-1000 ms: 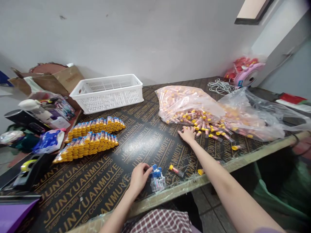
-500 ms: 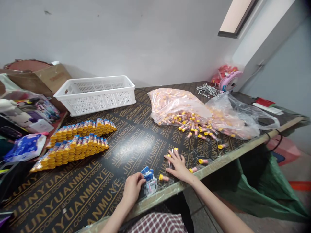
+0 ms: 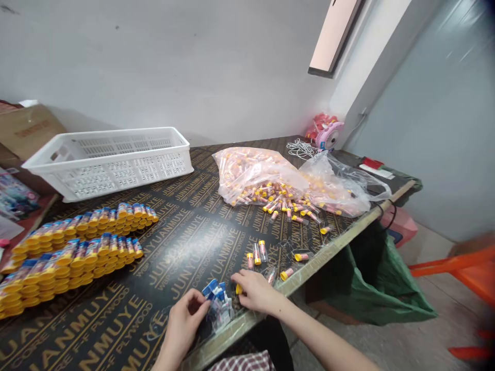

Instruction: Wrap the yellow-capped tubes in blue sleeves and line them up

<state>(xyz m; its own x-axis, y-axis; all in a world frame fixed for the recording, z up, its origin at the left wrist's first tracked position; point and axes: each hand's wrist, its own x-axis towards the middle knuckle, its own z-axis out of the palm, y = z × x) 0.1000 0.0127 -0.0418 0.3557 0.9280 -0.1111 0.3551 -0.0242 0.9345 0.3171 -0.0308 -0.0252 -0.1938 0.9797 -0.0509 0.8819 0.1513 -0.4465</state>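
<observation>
By the table's front edge lies a small heap of blue-and-white plastic labels [image 3: 221, 304]. My left hand [image 3: 183, 322] is at the heap's left side, thumb and forefinger pinched on a label at its edge. Just right of the heap, my right hand [image 3: 253, 292] closes over a small clear tube with a yellow cap [image 3: 238, 289]; most of this tube is hidden under the fingers. Beyond that hand stand or lie three similar capped tubes [image 3: 257, 253]. More loose tubes [image 3: 286, 273] lie to the right along the edge.
A large plastic bag [image 3: 255, 172] spills many capped tubes onto the table. Another clear bag [image 3: 336, 185] lies beside it. Stacked rows of blue-labelled tubes [image 3: 93, 252] occupy the left, before a white crate [image 3: 127, 167]. A pink fan [image 3: 328, 135] stands far right; a green sack [image 3: 382, 283] hangs below the edge.
My right hand has drawn back left and nearer, off the group of tubes and onto the one beside the labels. My left hand stays at the heap. The camera view has turned right.
</observation>
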